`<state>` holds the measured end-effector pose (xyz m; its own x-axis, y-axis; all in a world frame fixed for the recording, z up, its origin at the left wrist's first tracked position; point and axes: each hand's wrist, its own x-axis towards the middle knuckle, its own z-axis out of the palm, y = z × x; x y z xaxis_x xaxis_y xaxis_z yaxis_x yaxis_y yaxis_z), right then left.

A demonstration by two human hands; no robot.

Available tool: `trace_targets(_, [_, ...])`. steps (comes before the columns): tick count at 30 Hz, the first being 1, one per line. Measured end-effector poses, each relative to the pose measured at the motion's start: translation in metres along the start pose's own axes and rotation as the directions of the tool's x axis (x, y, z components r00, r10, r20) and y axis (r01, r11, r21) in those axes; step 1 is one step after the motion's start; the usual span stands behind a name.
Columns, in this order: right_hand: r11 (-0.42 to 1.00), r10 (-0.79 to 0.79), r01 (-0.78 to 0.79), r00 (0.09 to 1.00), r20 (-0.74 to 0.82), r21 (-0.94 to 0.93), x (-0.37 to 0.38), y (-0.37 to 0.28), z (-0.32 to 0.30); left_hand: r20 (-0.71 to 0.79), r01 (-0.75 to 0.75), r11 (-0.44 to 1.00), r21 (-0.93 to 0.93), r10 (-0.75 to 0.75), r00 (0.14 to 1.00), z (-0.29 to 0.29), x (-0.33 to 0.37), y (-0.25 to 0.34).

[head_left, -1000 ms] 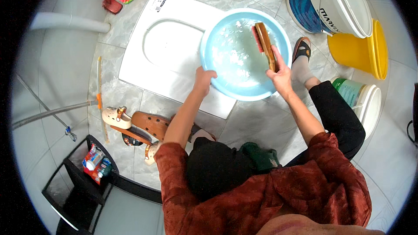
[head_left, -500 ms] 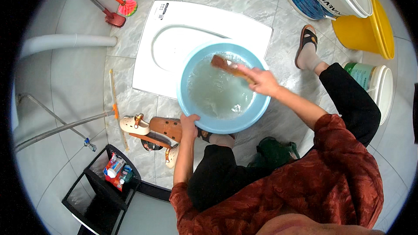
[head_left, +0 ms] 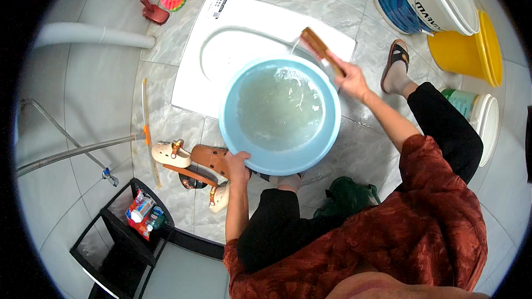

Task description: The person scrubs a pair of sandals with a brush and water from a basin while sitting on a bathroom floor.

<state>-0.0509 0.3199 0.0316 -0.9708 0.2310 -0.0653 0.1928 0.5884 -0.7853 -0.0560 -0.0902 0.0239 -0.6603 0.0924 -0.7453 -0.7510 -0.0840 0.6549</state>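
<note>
A light blue basin [head_left: 228, 116] of cloudy water stands partly over a white squat toilet [head_left: 188, 77] set in the floor. My left hand [head_left: 238, 164] grips the basin's near left rim. In my right hand [head_left: 352, 80] is a wooden scrubbing brush [head_left: 318, 46], held by its handle. The brush is lifted above the basin's far right rim, over the toilet's edge, and a thin stream of water seems to fall from it. Its bristles can hardly be made out.
Brown and cream clogs [head_left: 172, 154] lie left of my left hand. A black rack [head_left: 111, 216] with packages stands at lower left. On the right are a blue-and-white bucket [head_left: 399, 5], a yellow bucket [head_left: 454, 50] and a white bucket [head_left: 487, 127]. A dark green bag [head_left: 343, 196] lies between my legs.
My right hand has raised the brush out of the basin, moving it up and to the right past the rim. My left hand has stayed on the rim, and the view has shifted slightly.
</note>
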Motion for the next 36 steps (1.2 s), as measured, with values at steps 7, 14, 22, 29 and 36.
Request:
trace_targets(7, [0.807,0.45,-0.42,0.893,-0.029,-0.416,0.064,0.032,0.024,-0.056,0.01,1.0,-0.019,-0.011,0.998,0.0,-0.009,0.006])
trace_targets(14, [0.868,0.055,0.111,0.947,0.315,-0.485,0.049,0.041,0.053,-0.084,-0.022,0.999,-0.025,0.02,0.996,-0.003,-0.004,-0.002])
trace_targets(22, [0.862,0.277,-0.106,0.918,0.284,-0.496,0.098,0.033,0.047,-0.064,0.011,0.999,-0.041,-0.014,0.998,-0.005,-0.007,-0.004])
trace_targets(29, [0.853,0.231,0.0,0.896,0.379,-0.521,0.098,0.014,0.041,-0.083,0.001,1.0,-0.008,-0.001,0.997,-0.014,-0.008,-0.011])
trace_targets(36, [0.859,0.177,-0.111,0.98,0.087,-0.5,0.172,0.021,0.056,-0.117,0.036,0.999,-0.016,-0.037,0.992,-0.011,0.001,-0.012])
